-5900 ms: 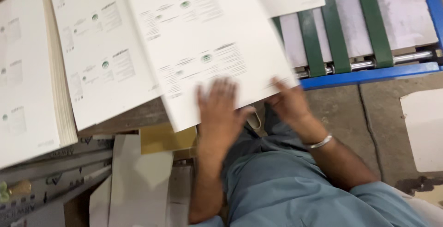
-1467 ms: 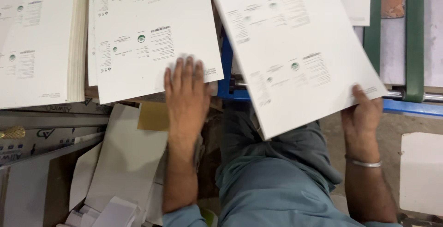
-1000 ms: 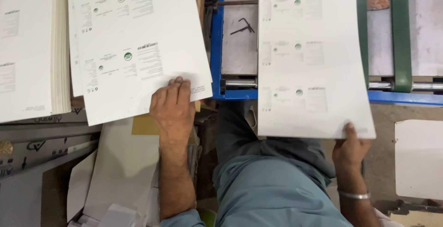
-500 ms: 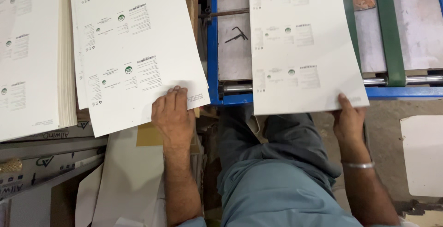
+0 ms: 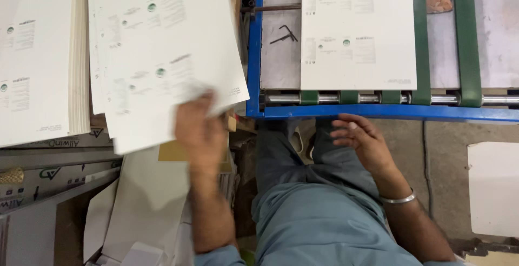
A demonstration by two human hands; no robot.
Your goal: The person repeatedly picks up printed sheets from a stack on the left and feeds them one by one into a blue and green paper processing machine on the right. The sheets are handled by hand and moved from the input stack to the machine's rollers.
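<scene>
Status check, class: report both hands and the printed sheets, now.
Left hand gripping top printed sheet on stack. Right hand open, empty. Another sheet flat on green belts. Nothing obstructing.

Single view, head-mounted camera, looking nearly straight down over the person's lap. Close range: the forearms enter from 6 o'clock, left hand (image 5: 201,131) near centre, right hand (image 5: 363,139) toward 3 o'clock. The frame faces forward, with the blue-edged machine table (image 5: 378,111) toward 1 o'clock and the sheet stack (image 5: 162,55) toward 11 o'clock. No second view shares the scene.
</scene>
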